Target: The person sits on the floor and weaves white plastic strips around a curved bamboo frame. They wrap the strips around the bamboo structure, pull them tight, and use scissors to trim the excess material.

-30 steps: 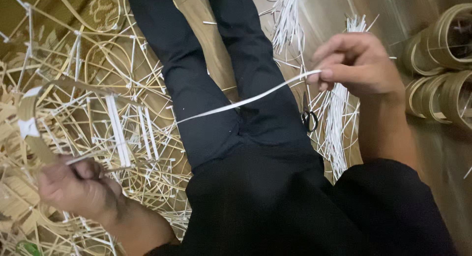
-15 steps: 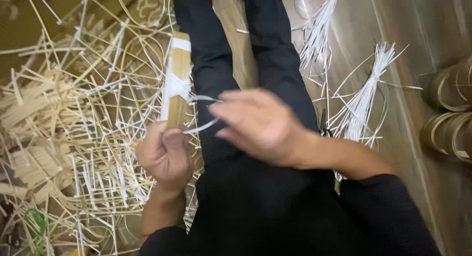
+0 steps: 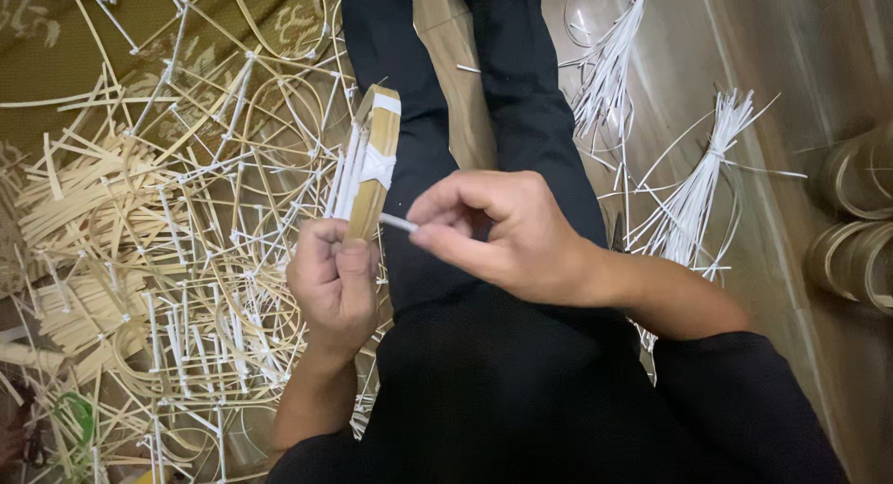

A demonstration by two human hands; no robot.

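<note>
- Bamboo strip bundle (image 3: 370, 163), a flat stack of tan strips bound with white strip wraps, is held upright in the head view, its lower end clenched in the left hand (image 3: 333, 284), above the person's left thigh.
- The left hand is seen fist-like, thumb laid up along the bundle's near face, forearm rising from the lower edge of the frame.
- The right hand (image 3: 507, 235) is reached across the lap from the right, wrist bent, thumb and forefinger pinched on the end of a thin white strip (image 3: 398, 223) just beside the bundle.
- Whether the white strip touches the bundle cannot be told; its far end is hidden behind the left hand's fingers.
- No proper container is seen; rolled bamboo coils (image 3: 858, 224) stand at the right edge, what they hold cannot be made out.
- A tangled pile of bound bamboo frames (image 3: 177, 261) is spread over the floor on the left, reaching right up to the left hand and leg.
- Two tied bunches of white strips (image 3: 688, 200) are laid on the floor to the right of the black trousers (image 3: 521, 103).
- Bare floor (image 3: 781, 66) is seen beyond the bunches at upper right; the lap between the hands is otherwise unobstructed.
</note>
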